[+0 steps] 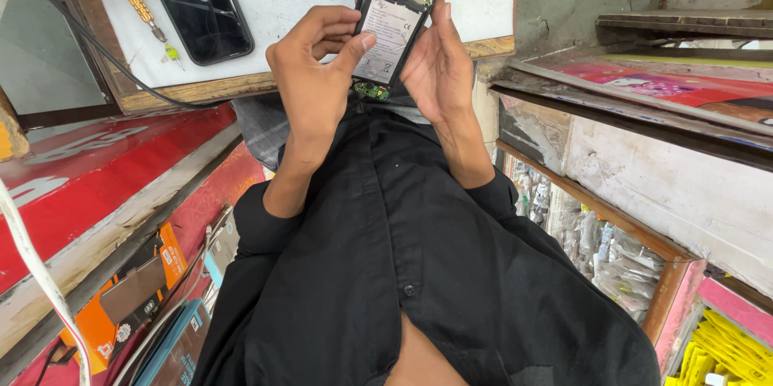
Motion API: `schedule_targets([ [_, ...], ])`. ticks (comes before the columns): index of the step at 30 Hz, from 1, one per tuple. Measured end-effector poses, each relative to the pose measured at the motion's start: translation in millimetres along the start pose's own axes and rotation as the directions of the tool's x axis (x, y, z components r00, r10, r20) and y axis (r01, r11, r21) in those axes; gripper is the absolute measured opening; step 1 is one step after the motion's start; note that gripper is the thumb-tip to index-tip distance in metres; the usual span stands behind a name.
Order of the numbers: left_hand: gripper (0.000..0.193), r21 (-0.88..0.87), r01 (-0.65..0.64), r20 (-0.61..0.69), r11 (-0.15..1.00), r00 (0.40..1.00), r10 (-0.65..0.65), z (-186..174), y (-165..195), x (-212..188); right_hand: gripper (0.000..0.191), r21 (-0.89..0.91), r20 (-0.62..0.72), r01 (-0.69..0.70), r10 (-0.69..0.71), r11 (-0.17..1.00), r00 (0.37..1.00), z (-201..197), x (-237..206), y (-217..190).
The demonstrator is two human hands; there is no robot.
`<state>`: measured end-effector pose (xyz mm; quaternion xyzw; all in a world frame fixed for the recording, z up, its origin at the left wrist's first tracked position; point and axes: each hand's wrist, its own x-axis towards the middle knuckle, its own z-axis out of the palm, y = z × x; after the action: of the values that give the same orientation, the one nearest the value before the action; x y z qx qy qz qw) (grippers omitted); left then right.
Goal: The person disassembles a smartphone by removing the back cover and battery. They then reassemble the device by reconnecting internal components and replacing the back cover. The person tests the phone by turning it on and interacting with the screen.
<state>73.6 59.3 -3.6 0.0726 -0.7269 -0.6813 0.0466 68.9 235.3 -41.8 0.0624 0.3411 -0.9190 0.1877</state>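
Note:
I hold an opened phone (398, 12) with its back cover off, showing a white-labelled battery and green circuit boards at both ends. My left hand (316, 72) grips its left side, with the thumb pressed on the lower part of the battery. My right hand (439, 64) cups the right edge, fingers straight along it. The phone hangs over the near edge of a white worktop (274, 8).
On the worktop lie a black glass screen panel (201, 4) and a yellow-handled screwdriver (138, 1). A black cable (80, 36) runs across the left. Shelves of bagged parts (600, 249) stand at right; orange boxes (121, 297) lie at lower left.

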Motion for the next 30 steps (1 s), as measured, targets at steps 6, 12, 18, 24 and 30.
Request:
schedule_targets([
  [6, 0.022, -0.247, 0.142, 0.117, 0.959, 0.986, -0.116, -9.1, -13.2, -1.0, 0.051, -0.104, -0.073, 0.059, -0.067, 0.993, 0.995, -3.8, 2.5, 1.9],
  [12, 0.026, -0.49, 0.188, 0.074, 0.851, 0.982, -0.175, -16.8, -28.5, 0.6, 0.03, -0.139, -0.153, 0.122, -0.143, 0.983, 0.978, -14.3, 10.9, 11.3],
  [18, 0.025, -0.465, 0.105, 0.019, 0.879, 0.994, -0.109, -29.1, -38.1, 9.1, 0.016, -0.538, -0.252, 0.092, -0.264, 0.838, 0.931, -40.7, 9.2, 0.2],
  [24, 0.016, -0.218, 0.031, 0.11, 0.975, 0.994, -0.007, -30.1, -33.0, 31.7, 0.029, -0.455, -0.206, -0.008, -0.096, 0.89, 0.974, -42.2, 13.9, -22.7],
  [30, 0.013, 0.139, -0.109, 0.177, 0.984, 0.981, 0.083, -9.0, -16.8, 33.8, 0.041, -0.426, -0.097, -0.052, 0.011, 0.903, 0.995, -34.4, 17.7, -35.3],
])
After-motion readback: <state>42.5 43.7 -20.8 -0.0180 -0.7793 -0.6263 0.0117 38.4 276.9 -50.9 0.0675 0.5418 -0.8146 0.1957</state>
